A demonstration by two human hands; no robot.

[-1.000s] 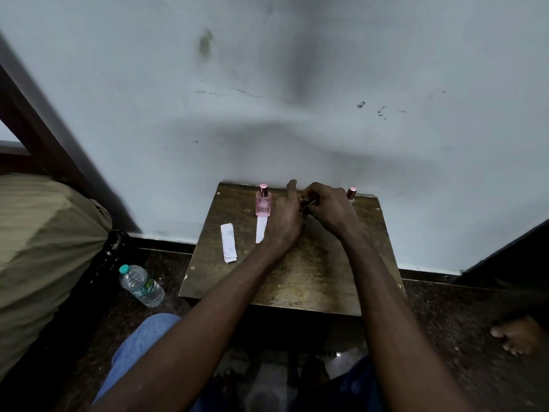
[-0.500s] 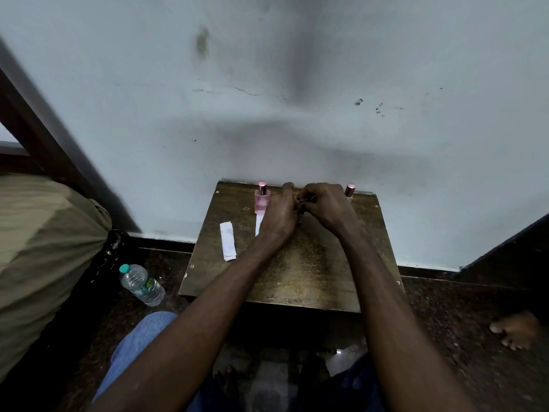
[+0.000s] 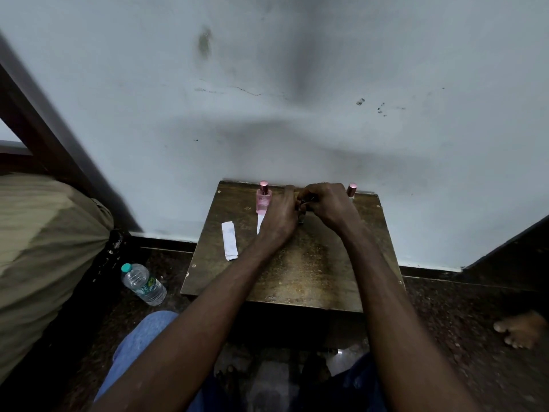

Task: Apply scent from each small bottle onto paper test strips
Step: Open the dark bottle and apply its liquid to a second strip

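Observation:
My left hand (image 3: 280, 217) and my right hand (image 3: 328, 205) meet at the back middle of the small wooden table (image 3: 300, 272). Together they grip a small dark bottle (image 3: 302, 215), mostly hidden by the fingers. A pink bottle (image 3: 263, 200) with a pink cap stands upright just left of my left hand. Another bottle's pink cap (image 3: 351, 190) shows behind my right hand. A white paper strip (image 3: 229, 240) lies flat at the table's left. A second strip (image 3: 260, 223) lies below the pink bottle, partly under my left hand.
The table stands against a pale wall (image 3: 267, 114). A plastic water bottle (image 3: 143, 283) lies on the dark floor to the left, next to an olive bundle (image 3: 44, 248). A bare foot (image 3: 518, 328) rests on the floor at the right.
Both hands have shifted slightly toward the wall while staying closed around the small dark bottle. My left index finger, straight a second ago, has curled in. The strips and other bottles have not moved.

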